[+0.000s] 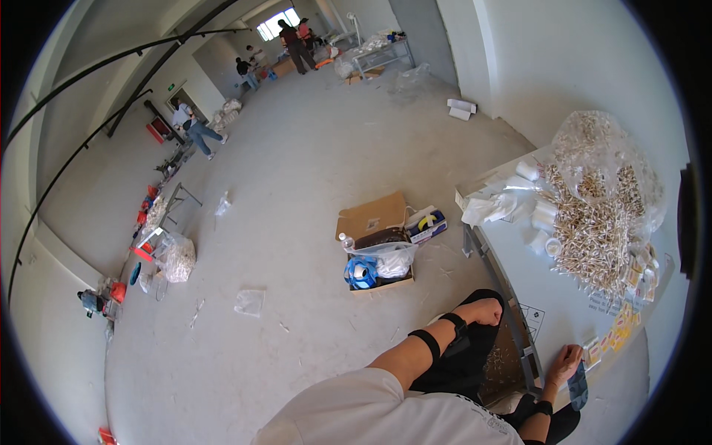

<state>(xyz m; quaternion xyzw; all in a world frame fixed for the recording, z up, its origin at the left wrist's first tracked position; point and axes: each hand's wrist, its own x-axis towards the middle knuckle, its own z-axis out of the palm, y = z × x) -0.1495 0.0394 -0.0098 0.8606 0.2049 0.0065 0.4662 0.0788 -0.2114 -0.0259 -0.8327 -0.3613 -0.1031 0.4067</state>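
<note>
My left hand (pixel 487 311) rests on my dark-trousered knee, its fingers curled into a fist with nothing visible in them. At the near edge of the white tabletop (pixel 504 245) is my right hand (pixel 567 363), fingers drawn together; whatever they hold is too small to make out. A dark grey flat item (pixel 578 387) shows just beside that hand. Close by lies a row of small yellow-and-white packets (pixel 615 334). Beyond them spreads a big heap of cotton swabs (pixel 597 245), partly under a clear plastic bag (pixel 604 152). White round tubs (pixel 545 215) stand along its left side.
An open cardboard box (pixel 378 282) holding a blue roll and a white bag sits on the floor left of the table. Farther off are a bag of white goods (pixel 178 259), a metal table (pixel 382 55) and several people (pixel 297 46). A wall (pixel 593 59) runs along the right.
</note>
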